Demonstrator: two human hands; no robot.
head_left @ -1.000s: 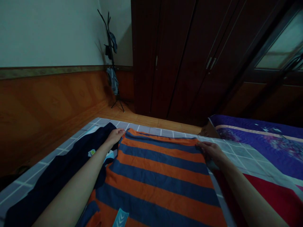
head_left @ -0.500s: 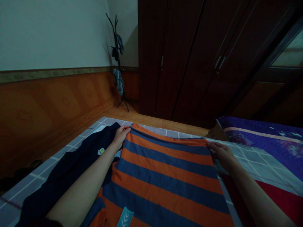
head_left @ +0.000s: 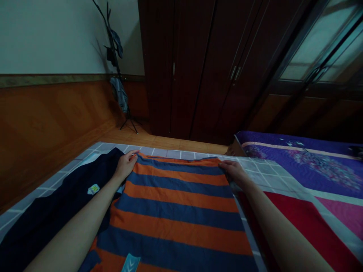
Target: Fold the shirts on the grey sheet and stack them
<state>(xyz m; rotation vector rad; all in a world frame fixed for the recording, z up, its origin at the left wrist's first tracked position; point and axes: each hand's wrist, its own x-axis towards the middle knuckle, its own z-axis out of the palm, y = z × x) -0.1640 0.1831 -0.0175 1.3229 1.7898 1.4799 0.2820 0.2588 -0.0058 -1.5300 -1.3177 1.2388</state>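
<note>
An orange and blue striped shirt (head_left: pixel 181 211) lies spread in front of me, with a light teal patch near the bottom of the view. My left hand (head_left: pixel 127 163) pinches its far left corner. At the far right corner, my right hand (head_left: pixel 234 172) grips the same hem with closed fingers. The hem runs nearly straight between both hands. A dark navy garment (head_left: pixel 62 200) with a small badge lies to the left, partly under my left forearm. Red cloth (head_left: pixel 300 215) lies to the right, partly hidden by my right forearm.
A grey checked sheet (head_left: pixel 255 170) covers the surface beneath the clothes. Beyond its right side is a purple patterned cover (head_left: pixel 306 151). A dark wardrobe (head_left: pixel 210 75) stands across a strip of wooden floor, with a coat stand (head_left: pixel 113 56) in the corner.
The view has turned to the right, so the room and shirt appear further left. Both hands still hold the shirt's hem corners, and more of the red cloth shows.
</note>
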